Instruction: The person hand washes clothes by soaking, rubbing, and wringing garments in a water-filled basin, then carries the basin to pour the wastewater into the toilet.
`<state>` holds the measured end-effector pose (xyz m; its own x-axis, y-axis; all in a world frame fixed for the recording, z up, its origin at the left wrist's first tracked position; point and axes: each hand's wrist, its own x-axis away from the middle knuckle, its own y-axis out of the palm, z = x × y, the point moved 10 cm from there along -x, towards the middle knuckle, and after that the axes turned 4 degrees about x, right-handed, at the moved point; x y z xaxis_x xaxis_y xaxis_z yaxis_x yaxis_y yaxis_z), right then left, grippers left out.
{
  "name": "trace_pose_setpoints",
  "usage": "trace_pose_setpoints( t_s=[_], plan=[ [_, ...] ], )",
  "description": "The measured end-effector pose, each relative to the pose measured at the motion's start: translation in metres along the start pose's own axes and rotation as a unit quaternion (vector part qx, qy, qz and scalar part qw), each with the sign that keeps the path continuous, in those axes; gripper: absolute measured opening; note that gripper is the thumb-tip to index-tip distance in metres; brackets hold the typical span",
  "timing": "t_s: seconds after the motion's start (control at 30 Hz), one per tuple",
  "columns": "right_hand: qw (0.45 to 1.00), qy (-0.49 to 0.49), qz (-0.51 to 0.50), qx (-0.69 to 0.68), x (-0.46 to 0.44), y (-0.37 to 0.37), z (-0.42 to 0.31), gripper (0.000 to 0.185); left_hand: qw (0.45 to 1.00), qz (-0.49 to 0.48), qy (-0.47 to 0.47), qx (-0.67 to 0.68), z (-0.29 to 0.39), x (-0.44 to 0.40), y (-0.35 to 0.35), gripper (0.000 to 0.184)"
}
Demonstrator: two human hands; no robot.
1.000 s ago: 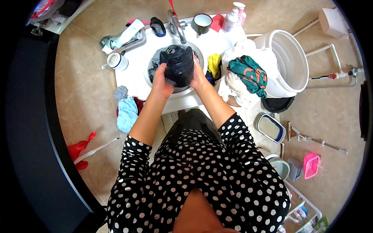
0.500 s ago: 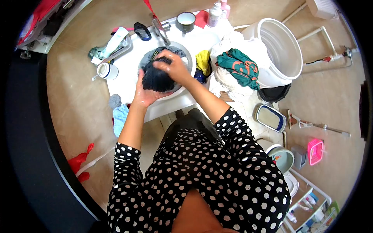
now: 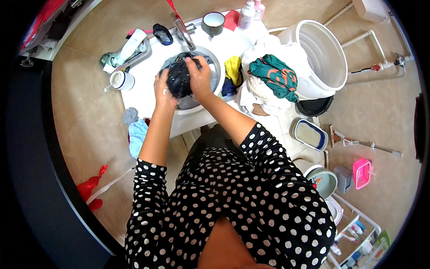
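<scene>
A wet black cloth (image 3: 179,80), bunched into a ball with bits of suds on it, is pressed between my two hands over the basin. My left hand (image 3: 164,89) grips its left side, and my right hand (image 3: 199,78) holds it from the right. Both hands look wet and soapy. Below the cloth, the round white basin (image 3: 219,80) holds greyish water and more dark, soaked fabric (image 3: 204,58). What kind of garment the black cloth is, I cannot make out. The faucet (image 3: 185,33) stands just behind the basin.
Right of the basin lie yellow and navy cloths (image 3: 233,71). Further right, a green garment with orange print (image 3: 274,78) rests on white fabric by a large white bucket (image 3: 322,58). An enamel mug (image 3: 213,23), bottles (image 3: 246,17) and a white cup (image 3: 122,81) stand around the sink top.
The black cloth has been gathered from a hanging, spread shape into a tight ball. My right hand has moved down to its right side, and my left hand has risen along its left.
</scene>
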<state>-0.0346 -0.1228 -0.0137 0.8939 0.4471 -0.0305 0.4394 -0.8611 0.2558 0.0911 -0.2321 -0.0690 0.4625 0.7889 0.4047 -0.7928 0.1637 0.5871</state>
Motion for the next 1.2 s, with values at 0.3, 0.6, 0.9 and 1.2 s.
trace_pose_setpoints(
  t_s=[0.3,0.6,0.9,1.2],
  plan=[
    [0.915,0.317,0.004,-0.249,0.016,-0.001,0.099,0.015,0.780,-0.075,0.373,-0.496,0.046,0.045,0.064,0.018],
    [0.837,0.497,-0.122,-0.192,0.062,-0.002,0.135,0.020,0.615,-0.212,0.447,-0.614,0.023,0.082,0.083,0.019],
    [0.938,0.296,-0.151,0.094,0.044,-0.047,0.114,0.043,0.794,-0.091,0.256,-0.544,0.003,0.045,0.006,0.028],
    [0.950,-0.072,-0.124,0.278,0.021,-0.112,-0.081,0.033,0.969,-0.009,-0.196,-0.152,-0.070,0.071,0.028,0.053]
  ],
)
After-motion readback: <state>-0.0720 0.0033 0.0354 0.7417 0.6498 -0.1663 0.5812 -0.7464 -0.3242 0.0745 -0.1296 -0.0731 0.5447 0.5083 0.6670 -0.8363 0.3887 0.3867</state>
